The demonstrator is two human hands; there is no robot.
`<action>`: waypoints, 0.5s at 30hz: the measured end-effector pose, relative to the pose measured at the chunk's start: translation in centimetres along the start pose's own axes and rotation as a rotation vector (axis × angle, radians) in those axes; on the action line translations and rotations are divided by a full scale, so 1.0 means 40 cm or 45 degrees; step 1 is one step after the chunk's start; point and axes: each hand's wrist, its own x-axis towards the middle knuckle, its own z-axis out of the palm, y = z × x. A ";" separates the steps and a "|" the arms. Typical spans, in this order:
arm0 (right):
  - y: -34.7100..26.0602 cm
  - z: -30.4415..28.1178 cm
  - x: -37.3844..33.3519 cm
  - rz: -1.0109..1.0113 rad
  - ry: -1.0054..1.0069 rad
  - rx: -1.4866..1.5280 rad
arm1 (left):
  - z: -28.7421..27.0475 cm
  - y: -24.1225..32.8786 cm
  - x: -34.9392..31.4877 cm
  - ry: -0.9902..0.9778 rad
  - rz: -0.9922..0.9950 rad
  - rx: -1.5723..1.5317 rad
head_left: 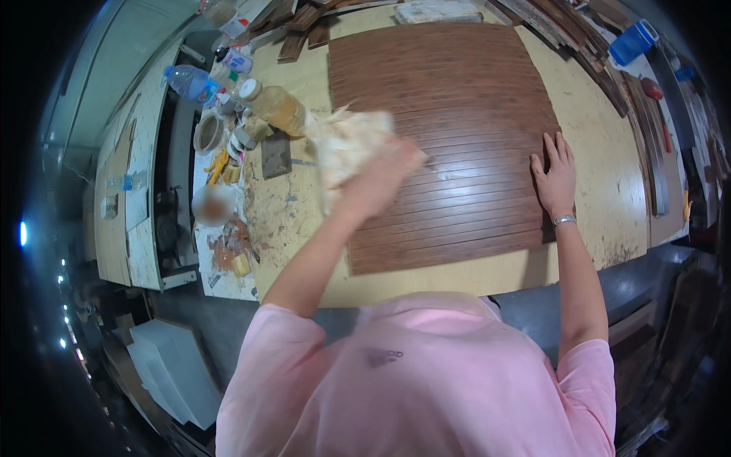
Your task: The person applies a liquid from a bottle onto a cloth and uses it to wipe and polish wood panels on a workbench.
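Observation:
A large brown wood-grain panel (457,99) with grooves running across it lies flat on the pale yellow worktable. My left hand (384,177), smeared by motion, grips a crumpled, stained whitish cloth (346,145) over the panel's left edge. The cloth hides part of that edge and reaches onto the tabletop. At the panel's right edge rests my right hand (556,175), its fingers stretched out and holding nothing.
Left of the panel stand a jar of amber liquid (272,107), a clear plastic bottle (194,84), a bowl (209,133) and a dark flat block (276,155). Wood strips (567,46) lie at the far right, near a blue container (632,44). More wood pieces (304,27) sit behind.

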 end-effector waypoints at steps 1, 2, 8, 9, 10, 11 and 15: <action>-0.001 -0.003 -0.005 0.010 -0.002 -0.006 | -0.050 -0.010 -0.005 0.058 -0.255 0.160; -0.006 -0.003 -0.001 0.010 -0.003 -0.004 | -0.082 -0.042 -0.013 0.092 -0.275 0.558; -0.005 0.004 0.001 0.040 -0.071 -0.004 | 0.041 0.106 0.018 -0.036 0.097 0.423; -0.002 0.005 0.003 0.041 -0.072 -0.009 | 0.048 0.127 0.004 -0.112 0.284 0.229; 0.004 0.003 0.006 0.033 -0.042 -0.008 | 0.028 0.120 0.013 -0.021 0.067 0.107; 0.003 0.003 0.005 0.025 -0.014 0.005 | -0.017 0.094 0.018 0.066 -0.158 -0.007; -0.012 0.005 0.004 0.009 0.000 0.056 | -0.183 -0.170 -0.044 0.463 -0.581 0.279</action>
